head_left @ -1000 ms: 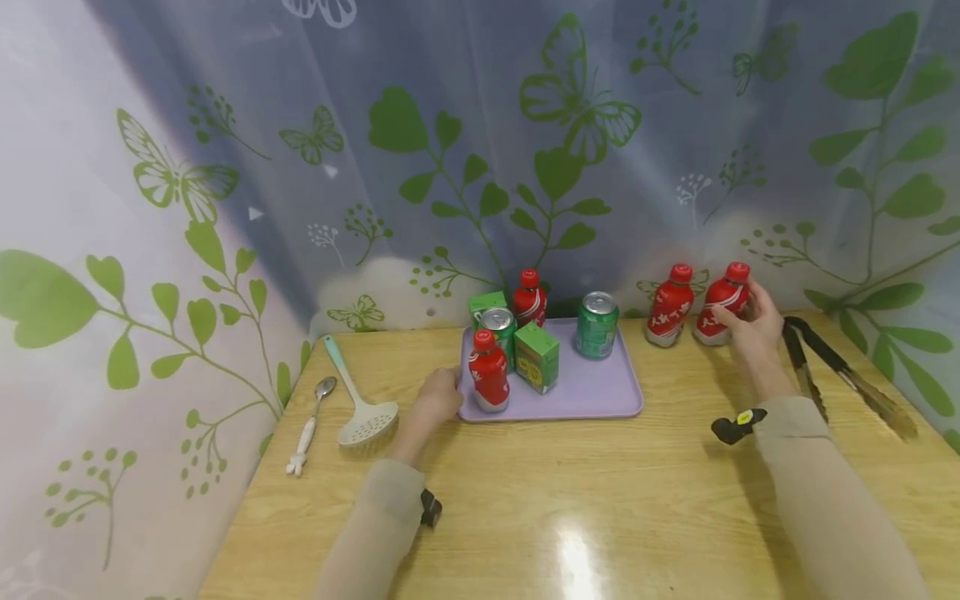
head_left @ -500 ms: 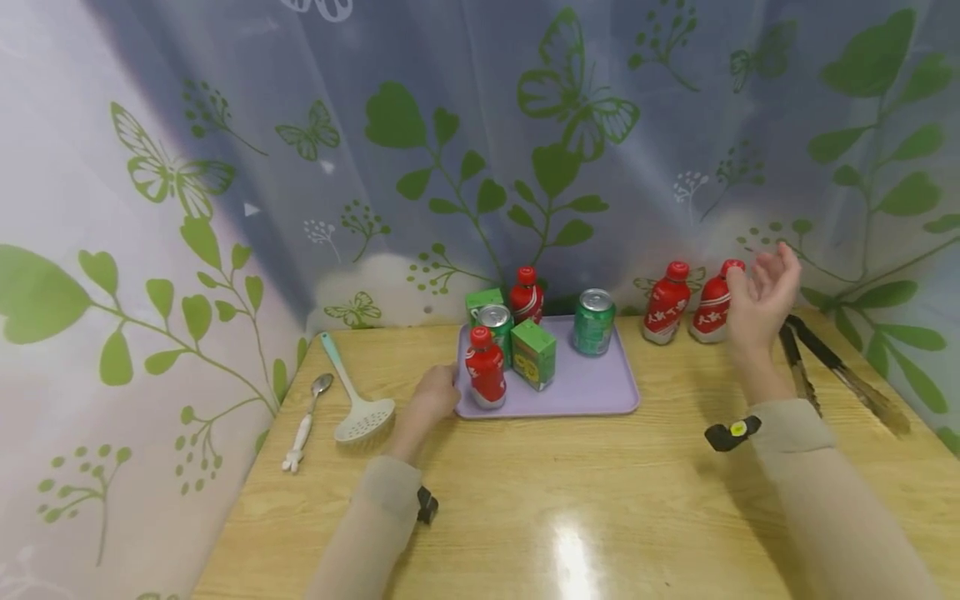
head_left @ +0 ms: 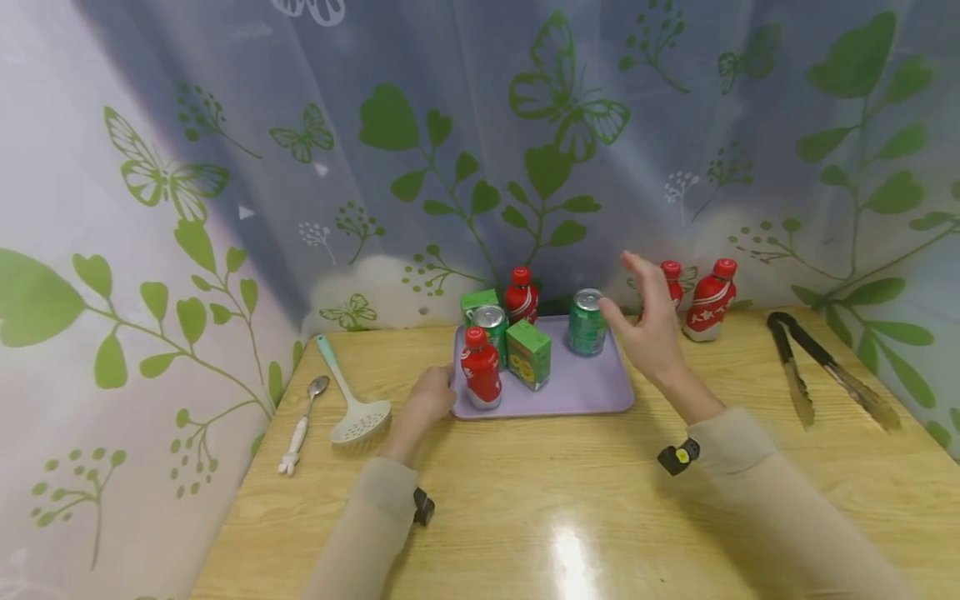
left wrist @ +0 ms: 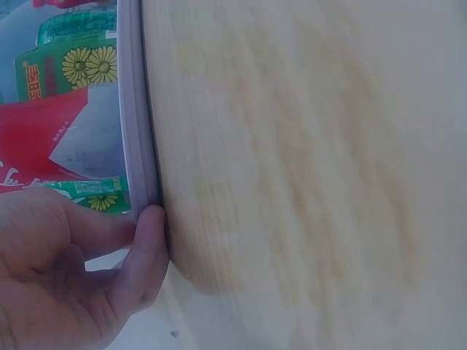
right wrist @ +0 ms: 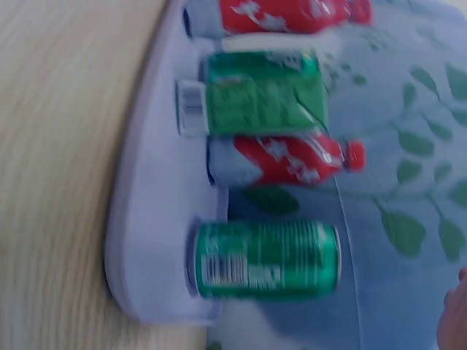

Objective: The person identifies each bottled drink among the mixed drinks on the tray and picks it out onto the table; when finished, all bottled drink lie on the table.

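My left hand [head_left: 432, 393] pinches the left front corner of the lilac tray [head_left: 585, 398]; in the left wrist view thumb and finger [left wrist: 149, 237] meet at its rim. On the tray stand a red bottle [head_left: 482, 375] at front left, a green can [head_left: 491, 325] behind it, a green drink carton [head_left: 530, 358], another carton [head_left: 478, 300] and a red bottle [head_left: 521, 298] at the back. A second green can [head_left: 587, 325] stands towards the right end. My right hand [head_left: 651, 333], fingers spread and holding nothing, hovers just right of this can.
Two red bottles stand right of the tray, one partly hidden [head_left: 672, 279] behind my right hand, the other [head_left: 708, 304] in full view. Tongs [head_left: 832, 367] lie at far right. A skimmer [head_left: 360, 417] and a spoon [head_left: 302, 433] lie at left. A curtain [head_left: 450, 167] hangs behind the table.
My right hand has let go of the rightmost red bottle, which stays standing, and has moved left to beside the green can. The left hand stays at the tray corner.
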Demonstrator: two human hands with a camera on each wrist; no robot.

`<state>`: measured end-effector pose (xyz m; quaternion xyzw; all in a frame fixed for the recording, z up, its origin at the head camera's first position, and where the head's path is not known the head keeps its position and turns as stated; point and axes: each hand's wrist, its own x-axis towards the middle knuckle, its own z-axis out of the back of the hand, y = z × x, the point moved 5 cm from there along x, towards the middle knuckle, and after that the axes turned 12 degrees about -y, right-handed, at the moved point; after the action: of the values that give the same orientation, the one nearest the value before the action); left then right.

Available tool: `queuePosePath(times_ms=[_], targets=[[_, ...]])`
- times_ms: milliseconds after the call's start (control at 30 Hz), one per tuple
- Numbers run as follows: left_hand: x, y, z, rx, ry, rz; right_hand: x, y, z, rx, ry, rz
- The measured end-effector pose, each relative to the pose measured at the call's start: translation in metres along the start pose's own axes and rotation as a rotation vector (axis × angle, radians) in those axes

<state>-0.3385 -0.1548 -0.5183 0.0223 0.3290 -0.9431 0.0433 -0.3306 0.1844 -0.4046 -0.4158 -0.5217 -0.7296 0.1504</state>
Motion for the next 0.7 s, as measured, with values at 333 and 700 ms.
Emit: queuePosePath(times_ms=[333, 700], targets=[[0.003, 0.002, 0.000, 0.026, -0.007, 0.000, -0.027, 0.021, -0.056, -0.210, 0.289, 0.240], [0.001, 0.002, 0.001, -0.013, 0.016, 0.024, -0.059, 0.029, -0.106, -0.457, 0.464, 0.312]])
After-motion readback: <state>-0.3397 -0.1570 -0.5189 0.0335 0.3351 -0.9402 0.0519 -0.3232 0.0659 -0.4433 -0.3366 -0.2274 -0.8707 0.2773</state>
